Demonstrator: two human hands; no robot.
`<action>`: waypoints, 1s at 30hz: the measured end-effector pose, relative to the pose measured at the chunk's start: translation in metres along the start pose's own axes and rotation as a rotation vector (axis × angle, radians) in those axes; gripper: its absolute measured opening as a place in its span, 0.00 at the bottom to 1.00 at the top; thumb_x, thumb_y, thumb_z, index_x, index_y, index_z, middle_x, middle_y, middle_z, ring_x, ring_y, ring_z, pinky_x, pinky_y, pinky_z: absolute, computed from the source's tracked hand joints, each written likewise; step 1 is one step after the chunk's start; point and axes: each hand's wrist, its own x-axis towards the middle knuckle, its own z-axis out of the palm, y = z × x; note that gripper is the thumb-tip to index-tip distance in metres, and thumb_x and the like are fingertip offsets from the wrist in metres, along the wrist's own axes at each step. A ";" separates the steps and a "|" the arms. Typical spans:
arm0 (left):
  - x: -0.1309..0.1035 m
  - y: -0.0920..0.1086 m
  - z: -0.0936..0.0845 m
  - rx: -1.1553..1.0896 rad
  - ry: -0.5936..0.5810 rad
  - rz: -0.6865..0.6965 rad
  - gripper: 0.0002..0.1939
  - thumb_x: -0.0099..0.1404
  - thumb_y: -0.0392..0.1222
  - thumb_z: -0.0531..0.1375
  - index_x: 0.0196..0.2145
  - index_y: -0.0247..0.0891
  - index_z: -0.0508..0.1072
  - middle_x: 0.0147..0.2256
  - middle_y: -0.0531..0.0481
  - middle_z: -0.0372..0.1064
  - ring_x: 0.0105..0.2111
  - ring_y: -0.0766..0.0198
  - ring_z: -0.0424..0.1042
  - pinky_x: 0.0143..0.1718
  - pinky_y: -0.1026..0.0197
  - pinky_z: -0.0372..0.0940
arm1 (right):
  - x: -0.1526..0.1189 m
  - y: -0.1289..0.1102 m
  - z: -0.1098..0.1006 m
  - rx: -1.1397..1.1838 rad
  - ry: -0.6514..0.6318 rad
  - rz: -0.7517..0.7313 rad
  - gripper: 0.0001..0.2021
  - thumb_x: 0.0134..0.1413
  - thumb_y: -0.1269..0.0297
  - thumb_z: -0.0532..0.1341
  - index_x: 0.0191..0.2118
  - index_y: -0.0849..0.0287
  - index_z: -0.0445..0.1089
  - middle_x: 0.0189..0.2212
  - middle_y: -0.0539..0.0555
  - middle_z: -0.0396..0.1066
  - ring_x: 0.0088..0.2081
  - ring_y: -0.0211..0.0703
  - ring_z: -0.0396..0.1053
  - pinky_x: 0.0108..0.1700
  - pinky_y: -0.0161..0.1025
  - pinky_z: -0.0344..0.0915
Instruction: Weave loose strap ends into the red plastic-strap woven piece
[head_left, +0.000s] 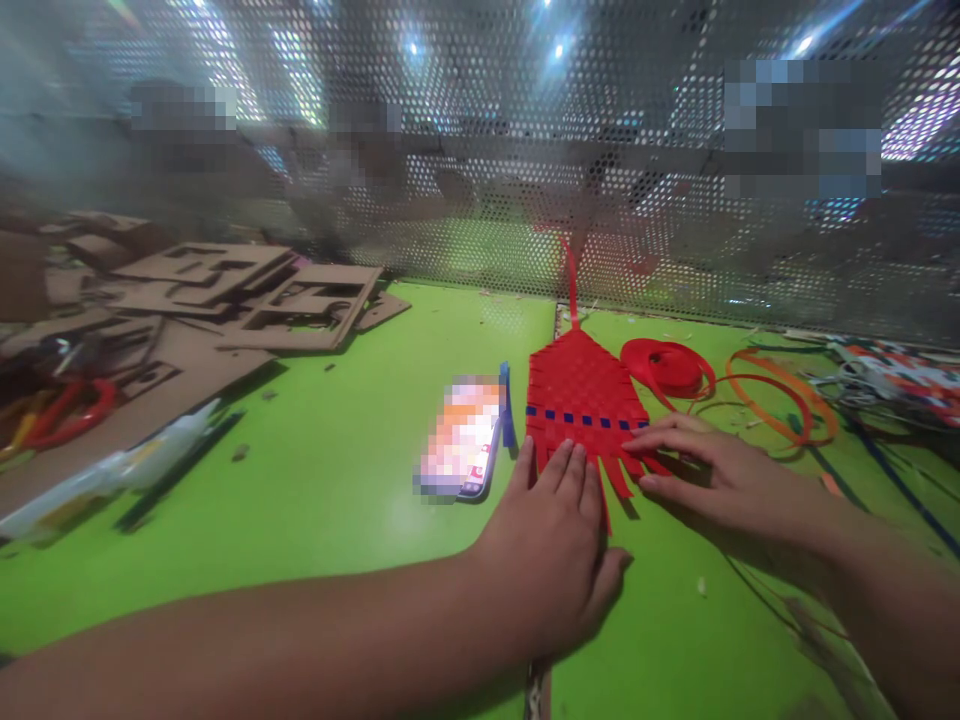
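Observation:
A red woven piece (581, 375) lies on the green table, with a pointed top, one row of dark blue squares and loose strip ends along its lower edge. My left hand (555, 530) rests flat on the lower part, its outstretched fingers over the loose strips. At the right edge, my right hand (709, 465) touches the weave with its fingertips. Its thumb and fingers are apart, and a loose red strip end shows in the gap between them. A narrow red strip (574, 290) runs up from the point. Just left of the weave lies a short blue strip (506, 405).
A lit phone (465, 435) lies left of the weave. Right of it are a red strip coil (667, 367), an orange loop (817, 400) and tangled strips. Cut cardboard (300, 305), red-handled scissors (82, 410) and a plastic-wrapped item (127, 470) lie left. A perforated panel (480, 180) stands behind.

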 end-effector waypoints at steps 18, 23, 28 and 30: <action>0.000 0.001 -0.003 -0.005 -0.022 -0.012 0.42 0.82 0.61 0.39 0.77 0.23 0.49 0.76 0.28 0.39 0.78 0.37 0.37 0.76 0.27 0.34 | -0.002 -0.020 0.005 -0.328 0.115 -0.105 0.17 0.73 0.55 0.56 0.49 0.49 0.83 0.46 0.59 0.84 0.48 0.61 0.78 0.52 0.58 0.71; 0.000 0.001 -0.003 0.006 -0.015 -0.006 0.42 0.82 0.61 0.41 0.77 0.22 0.50 0.75 0.27 0.39 0.78 0.37 0.38 0.76 0.26 0.33 | -0.001 -0.018 0.005 -0.283 0.109 -0.123 0.16 0.71 0.56 0.56 0.46 0.49 0.83 0.46 0.58 0.84 0.49 0.61 0.78 0.52 0.57 0.71; 0.000 0.002 -0.002 0.011 -0.015 -0.011 0.41 0.82 0.60 0.41 0.77 0.23 0.49 0.76 0.27 0.38 0.78 0.38 0.37 0.76 0.27 0.33 | 0.002 -0.028 0.011 -0.133 0.228 0.090 0.16 0.69 0.50 0.58 0.45 0.50 0.82 0.42 0.58 0.85 0.40 0.58 0.81 0.41 0.52 0.73; 0.000 0.002 -0.002 0.010 -0.018 -0.011 0.41 0.82 0.60 0.40 0.77 0.23 0.49 0.75 0.27 0.38 0.78 0.38 0.37 0.76 0.27 0.33 | 0.005 -0.033 0.014 -0.065 0.237 0.179 0.16 0.66 0.48 0.59 0.44 0.50 0.81 0.36 0.56 0.85 0.32 0.55 0.80 0.36 0.50 0.71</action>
